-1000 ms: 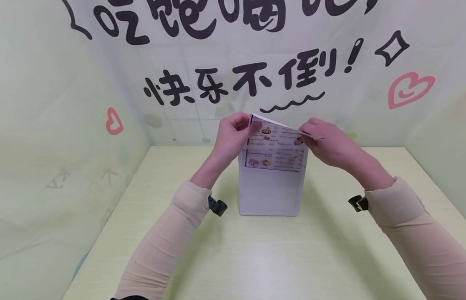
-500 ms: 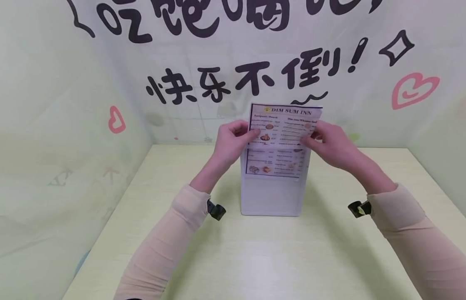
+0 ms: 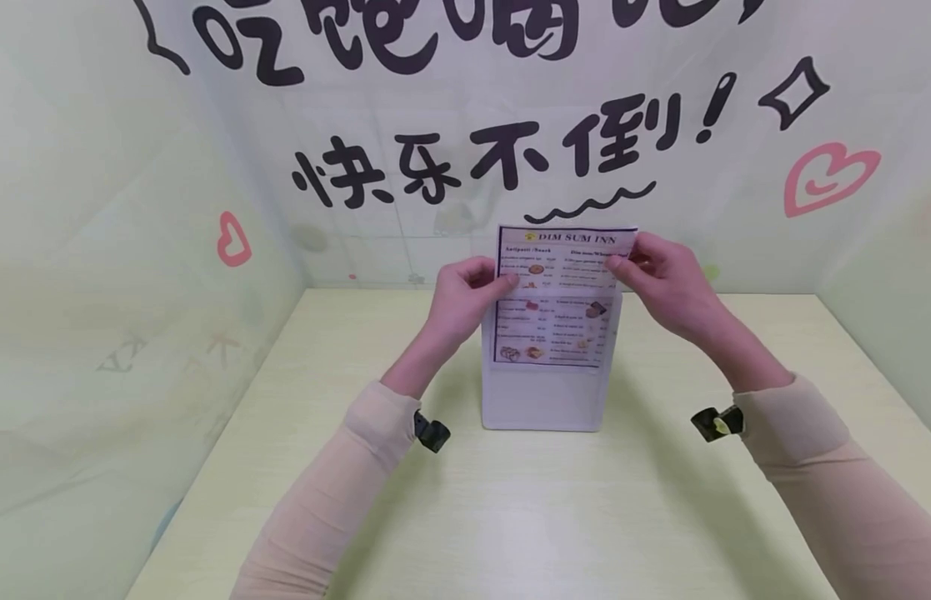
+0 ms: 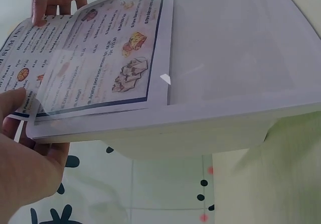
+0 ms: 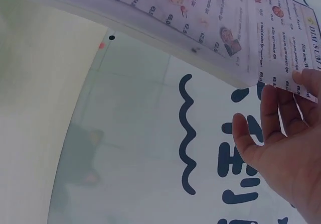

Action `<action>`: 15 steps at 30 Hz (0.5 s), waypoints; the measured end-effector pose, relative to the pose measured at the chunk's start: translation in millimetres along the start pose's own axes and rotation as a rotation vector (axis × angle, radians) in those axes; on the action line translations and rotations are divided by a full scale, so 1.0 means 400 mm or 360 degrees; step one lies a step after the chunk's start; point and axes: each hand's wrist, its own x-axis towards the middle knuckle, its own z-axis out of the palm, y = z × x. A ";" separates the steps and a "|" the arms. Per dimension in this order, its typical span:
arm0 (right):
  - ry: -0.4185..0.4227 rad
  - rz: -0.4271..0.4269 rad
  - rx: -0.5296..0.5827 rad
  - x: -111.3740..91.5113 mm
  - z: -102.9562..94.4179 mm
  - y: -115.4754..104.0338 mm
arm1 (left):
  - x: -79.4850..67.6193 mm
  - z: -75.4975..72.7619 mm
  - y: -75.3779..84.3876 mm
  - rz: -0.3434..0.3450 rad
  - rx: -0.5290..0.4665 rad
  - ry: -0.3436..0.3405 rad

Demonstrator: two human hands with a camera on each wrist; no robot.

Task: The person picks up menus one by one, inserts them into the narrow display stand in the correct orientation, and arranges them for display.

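Observation:
A white upright display stand (image 3: 543,400) with a clear front cover stands on the table. A printed menu sheet (image 3: 557,329), headed "DIM SUM INN", lies partly behind that cover, its top part sticking out above. My left hand (image 3: 463,300) pinches the menu's left edge, thumb in front; in the left wrist view its fingers (image 4: 56,153) reach behind, beside the stand's top corner. My right hand (image 3: 669,279) pinches the menu near its upper right corner, thumb on the front. The right wrist view shows its other fingers (image 5: 271,113) spread below the sheet.
The stand rests on a pale wood-grain table (image 3: 510,517). Behind it hangs a white cloth backdrop (image 3: 435,242) with black lettering and pink hearts, and similar cloth closes both sides. A small black wrist camera (image 3: 432,433) sits at the left cuff, another at the right.
The menu's top edge, folded forward a second ago, has come upright and flat. The sheet has then slid down deeper behind the clear cover. My right hand has shifted up toward the corner.

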 end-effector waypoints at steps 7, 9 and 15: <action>0.0098 -0.0030 0.0073 -0.005 0.007 0.005 | -0.008 0.000 -0.013 0.0000 -0.0007 -0.0009; 0.0118 -0.0040 0.0091 -0.005 0.009 0.005 | -0.010 -0.001 -0.016 -0.0005 -0.0005 -0.0020; 0.0165 -0.0073 0.0104 -0.003 0.013 0.005 | -0.014 -0.002 -0.020 -0.0009 -0.0015 -0.0024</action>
